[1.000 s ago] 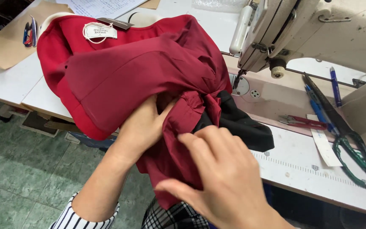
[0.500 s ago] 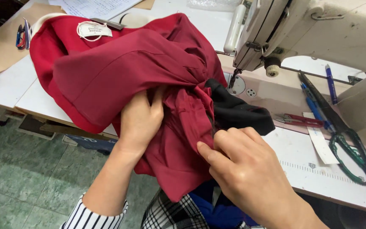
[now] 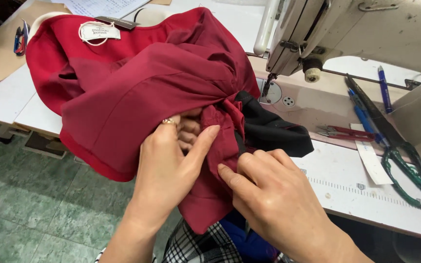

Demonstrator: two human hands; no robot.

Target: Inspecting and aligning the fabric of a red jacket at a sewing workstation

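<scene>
A: Garment first — big dark red garment (image 3: 137, 92) heaped over the white sewing table (image 3: 366, 195), one end hanging off the front edge toward the lap. White label (image 3: 98, 31) shows near its collar end, far left.

B: Sewing machine?

A: Cream sewing machine (image 3: 366, 34) at upper right, needle area just beside the bunched cloth. Nothing looks fed under the foot, so by my read no stitching is going on at this spot; fabric is being sorted by hand, seam work not started here.

B: Black piece?

A: Black fabric (image 3: 274, 131) pokes out from under the red, between the bunch and the machine bed. Same garment or separate, cannot tell.

B: Hands.

A: Left hand (image 3: 166, 165) is curled into the gathered red cloth, thumb and fingers closed on a fold, ring visible. Right hand (image 3: 274, 195) has fingertips pressed together on the fold's edge just beside the left thumb, pinching it.

B: Small stuff?

A: Green-handled scissors (image 3: 405, 165) at far right, red snips (image 3: 347, 132) near the machine base, blue pen (image 3: 385, 87) behind. All untouched, well apart from both hands.
</scene>
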